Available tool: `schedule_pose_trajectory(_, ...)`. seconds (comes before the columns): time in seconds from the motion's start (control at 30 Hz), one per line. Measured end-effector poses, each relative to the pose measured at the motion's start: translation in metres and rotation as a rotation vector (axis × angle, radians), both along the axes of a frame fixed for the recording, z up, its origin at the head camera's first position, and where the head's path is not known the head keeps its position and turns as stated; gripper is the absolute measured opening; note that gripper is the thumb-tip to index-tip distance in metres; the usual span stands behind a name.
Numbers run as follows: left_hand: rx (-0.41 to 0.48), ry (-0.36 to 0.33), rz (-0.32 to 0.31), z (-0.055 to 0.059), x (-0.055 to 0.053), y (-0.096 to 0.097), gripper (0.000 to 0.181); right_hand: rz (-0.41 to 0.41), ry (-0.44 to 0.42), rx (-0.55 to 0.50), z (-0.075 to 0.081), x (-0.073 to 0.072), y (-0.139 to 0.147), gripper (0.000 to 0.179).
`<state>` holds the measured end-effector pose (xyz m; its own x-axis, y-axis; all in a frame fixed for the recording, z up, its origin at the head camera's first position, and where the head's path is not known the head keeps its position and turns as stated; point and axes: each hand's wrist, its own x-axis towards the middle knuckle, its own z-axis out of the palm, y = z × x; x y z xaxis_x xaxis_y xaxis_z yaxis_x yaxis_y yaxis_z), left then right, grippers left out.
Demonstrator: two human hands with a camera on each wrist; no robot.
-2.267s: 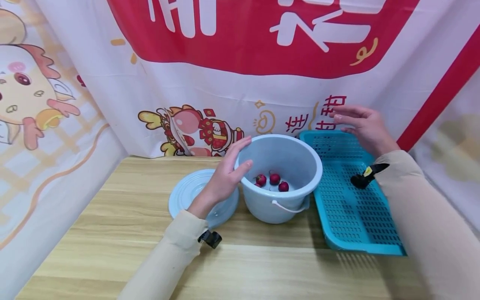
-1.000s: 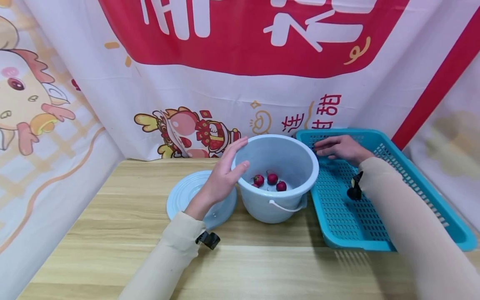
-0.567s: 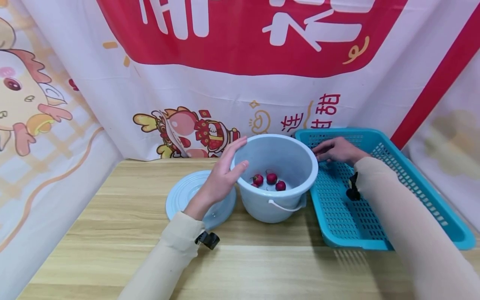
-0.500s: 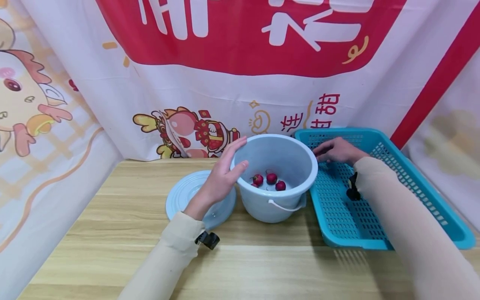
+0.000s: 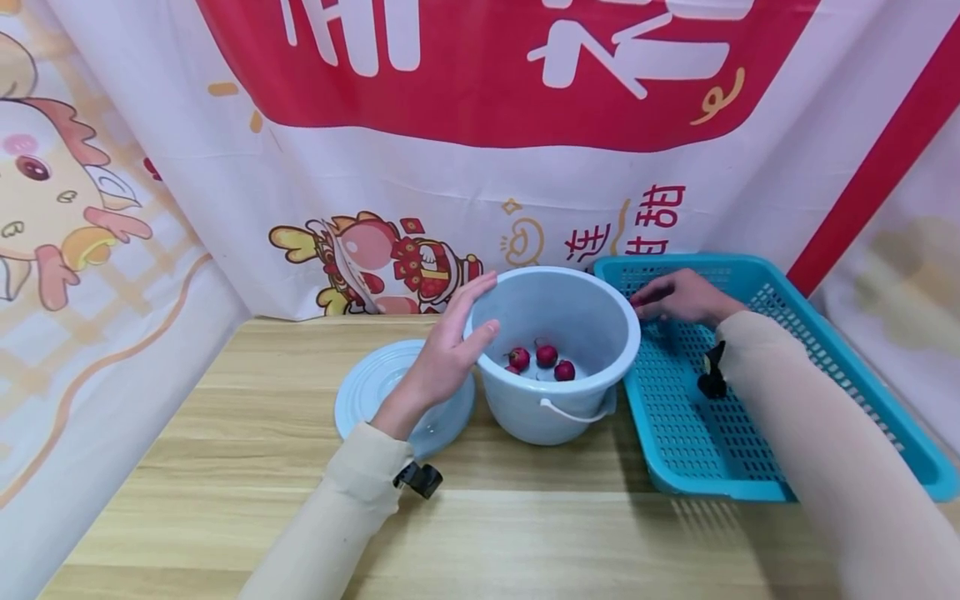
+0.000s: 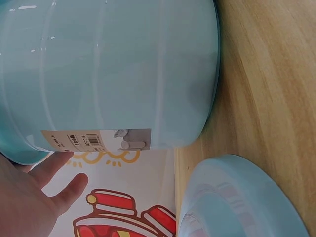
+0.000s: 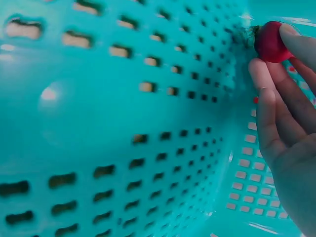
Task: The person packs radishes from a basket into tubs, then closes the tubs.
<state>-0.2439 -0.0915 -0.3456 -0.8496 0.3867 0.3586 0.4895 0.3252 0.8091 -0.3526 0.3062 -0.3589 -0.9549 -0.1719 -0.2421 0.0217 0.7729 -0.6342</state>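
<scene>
A small round red radish (image 7: 270, 42) with a green stem stub is pinched between the thumb and fingers of my right hand (image 5: 686, 298). This hand is inside the teal perforated basket (image 5: 660, 454), at its far left corner; in the head view the fingers hide most of the radish. My left hand (image 5: 448, 354) rests at the left rim of the pale blue bucket (image 5: 532, 421), its fingers extended along the outside. Several more radishes (image 5: 546, 356) lie on the bucket's bottom.
A pale blue round lid (image 5: 363, 387) lies on the wooden table (image 5: 225, 467) left of the bucket, partly under my left forearm. The bucket's white handle (image 5: 573, 414) hangs down in front. A printed cloth (image 5: 390, 183) stands behind the table.
My right hand has come down from above the basket into its far left corner and taken hold of a radish. My left hand has stayed at the bucket's rim.
</scene>
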Motion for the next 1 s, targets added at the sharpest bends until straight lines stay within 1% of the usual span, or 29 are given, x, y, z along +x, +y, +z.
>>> schedule_pose_trajectory(0.13, 0.003, 0.003, 0.001, 0.000, -0.001, 0.000, 0.062, -0.046, 0.018, -0.066, 0.005, 0.001, 0.004, 0.052)
schedule_pose_trajectory(0.4, 0.014, 0.002, -0.002, -0.002, -0.001, 0.000, 0.062, -0.101, 0.033, -0.212, 0.016, 0.007, 0.006, 0.061)
schedule_pose_trajectory(0.5, 0.016, 0.001, -0.002, -0.003, -0.001, 0.000, 0.061, -0.115, 0.036, -0.255, 0.021, 0.010, 0.006, 0.065)
schedule_pose_trajectory(0.6, 0.018, 0.004, -0.005, -0.003, -0.001, 0.001, 0.061, -0.125, 0.047, -0.271, 0.026, 0.013, 0.007, 0.071)
schedule_pose_trajectory(0.77, 0.021, 0.010, -0.007, -0.002, -0.001, 0.002, 0.062, -0.130, 0.098, -0.313, 0.038, 0.017, 0.010, 0.078)
schedule_pose_trajectory(1.0, 0.021, 0.012, -0.003, -0.002, -0.001, 0.001, 0.061, -0.153, 0.178, -0.411, 0.055, 0.023, 0.003, 0.076)
